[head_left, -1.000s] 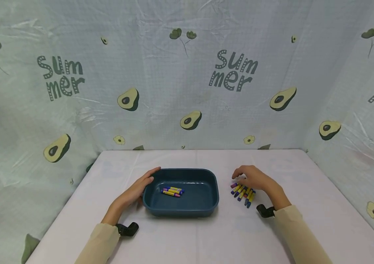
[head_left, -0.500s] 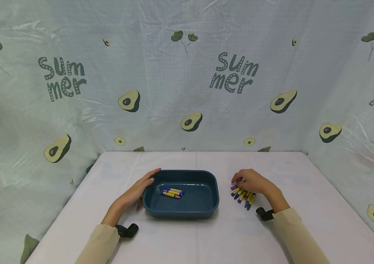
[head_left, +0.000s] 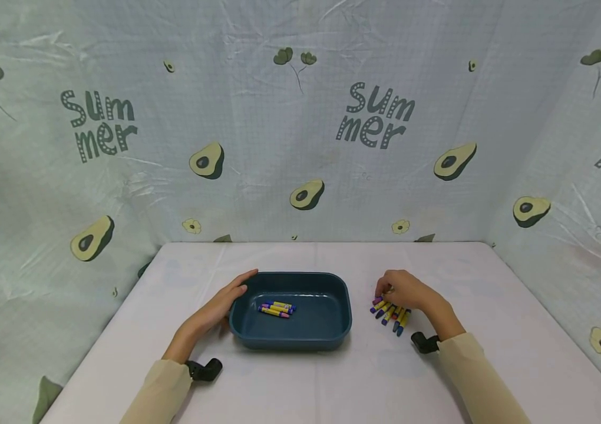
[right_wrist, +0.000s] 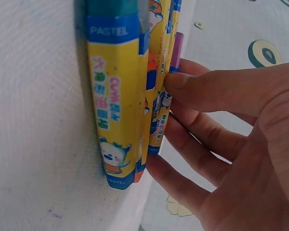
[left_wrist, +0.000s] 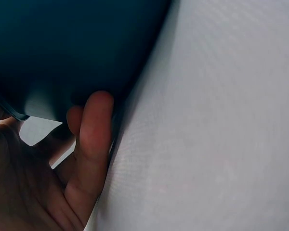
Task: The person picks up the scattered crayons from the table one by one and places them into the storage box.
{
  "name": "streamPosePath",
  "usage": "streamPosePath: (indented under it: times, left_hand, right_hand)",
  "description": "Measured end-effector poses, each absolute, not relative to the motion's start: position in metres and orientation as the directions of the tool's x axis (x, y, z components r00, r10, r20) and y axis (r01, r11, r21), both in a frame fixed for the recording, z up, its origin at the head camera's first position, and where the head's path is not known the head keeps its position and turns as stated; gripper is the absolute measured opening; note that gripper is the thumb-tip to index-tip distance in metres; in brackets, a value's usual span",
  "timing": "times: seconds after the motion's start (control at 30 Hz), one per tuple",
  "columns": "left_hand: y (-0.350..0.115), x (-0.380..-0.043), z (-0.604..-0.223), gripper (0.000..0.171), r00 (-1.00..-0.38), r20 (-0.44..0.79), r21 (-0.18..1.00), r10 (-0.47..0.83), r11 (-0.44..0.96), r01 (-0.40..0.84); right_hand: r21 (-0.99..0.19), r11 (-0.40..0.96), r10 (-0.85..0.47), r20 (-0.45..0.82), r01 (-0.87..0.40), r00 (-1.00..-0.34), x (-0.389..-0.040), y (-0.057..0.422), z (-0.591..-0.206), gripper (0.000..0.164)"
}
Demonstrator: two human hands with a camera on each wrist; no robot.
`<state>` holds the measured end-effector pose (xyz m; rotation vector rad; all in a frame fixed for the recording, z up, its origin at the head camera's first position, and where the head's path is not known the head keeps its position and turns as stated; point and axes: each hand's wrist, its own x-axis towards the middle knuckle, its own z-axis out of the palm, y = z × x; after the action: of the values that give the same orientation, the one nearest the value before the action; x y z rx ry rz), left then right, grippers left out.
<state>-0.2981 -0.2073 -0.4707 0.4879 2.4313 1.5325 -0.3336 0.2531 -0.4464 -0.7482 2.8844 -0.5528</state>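
Note:
At the left end of a dark blue-green tray, my left hand rests with its fingers fairly straight. In the left wrist view, fingertips touch the tray's outer wall low down by the table. Several yellow-wrapped oil pastels lie inside the tray. To the right, my right hand is over a fanned group of oil pastels. Thumb and forefinger pinch one at the far end, mostly hidden behind others; the remaining fingers are loosely bent. A nearer oil pastel reads PASTEL.
A white-covered table carries everything. Behind and beside it hangs a pale cloth printed with avocados and lettering. Black wrist cameras sit on both wrists, close above the table.
My right hand has lowered onto the far end of the oil pastels, its thumb and forefinger coming together there. The left hand and tray stay put.

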Motion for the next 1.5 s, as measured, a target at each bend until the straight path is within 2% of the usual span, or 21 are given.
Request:
streamPosePath:
  times: [0.43, 0.87, 1.5]
  left_hand:
    - [-0.2083, -0.2981, -0.4721, 0.052, -0.916, 0.005, 0.900, 0.402, 0.398, 0.180]
    - [-0.2103, -0.2969, -0.4737, 0.052, -0.913, 0.003, 0.900, 0.407, 0.397, 0.180]
    - [-0.2109, -0.2980, -0.4756, 0.051, -0.910, 0.013, 0.897, 0.413, 0.397, 0.193]
  right_hand:
    - [-0.415, 0.800, -0.484, -0.019, -0.433, -0.875, -0.3307, 0.2511, -0.4451, 0.016]
    - [-0.384, 0.813, -0.469, 0.016, -0.438, -0.883, -0.3308, 0.2517, -0.4448, 0.011]
    - [-0.338, 0.842, -0.430, 0.051, -0.421, -0.901, -0.3294, 0.2513, -0.4415, 0.016]
